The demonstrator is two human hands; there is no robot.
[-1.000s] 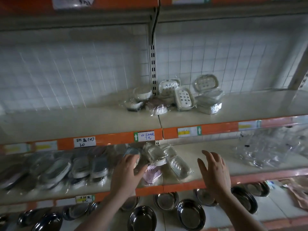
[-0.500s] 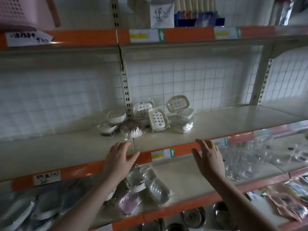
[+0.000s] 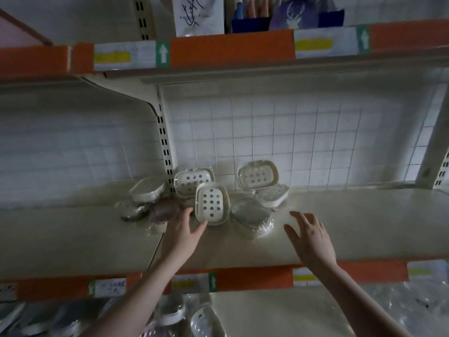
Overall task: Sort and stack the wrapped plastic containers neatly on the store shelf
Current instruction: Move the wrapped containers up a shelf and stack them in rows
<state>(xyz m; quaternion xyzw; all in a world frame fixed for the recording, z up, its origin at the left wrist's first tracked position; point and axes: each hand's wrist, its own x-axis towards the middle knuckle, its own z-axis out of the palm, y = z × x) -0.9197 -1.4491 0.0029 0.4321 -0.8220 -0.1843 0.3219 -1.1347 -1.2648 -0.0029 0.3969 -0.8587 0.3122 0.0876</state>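
A loose cluster of wrapped plastic containers sits at the back of the cream shelf point(image 3: 364, 222). A white holed container point(image 3: 211, 207) stands tilted at the front of the cluster. Behind it leans a second holed one point(image 3: 193, 179), and a third point(image 3: 258, 175) rests on a flat white one point(image 3: 272, 194). A greyish wrapped container point(image 3: 251, 216) lies to the right, a pinkish one point(image 3: 163, 210) to the left. My left hand point(image 3: 183, 231) reaches in with straight fingers, its tips at the lower left edge of the front container. My right hand point(image 3: 309, 235) hovers over the shelf, fingers spread, holding nothing.
A slotted upright point(image 3: 164, 147) divides the shelf bay behind the cluster. An orange-edged shelf point(image 3: 230, 51) hangs overhead with boxed goods. Below, the lower shelf point(image 3: 279, 312) holds more wrapped containers point(image 3: 201, 322) and clear bags.
The view has risen from the lower shelves to the middle shelf. Both hands moved up and forward onto it, the left one reaching the front container.
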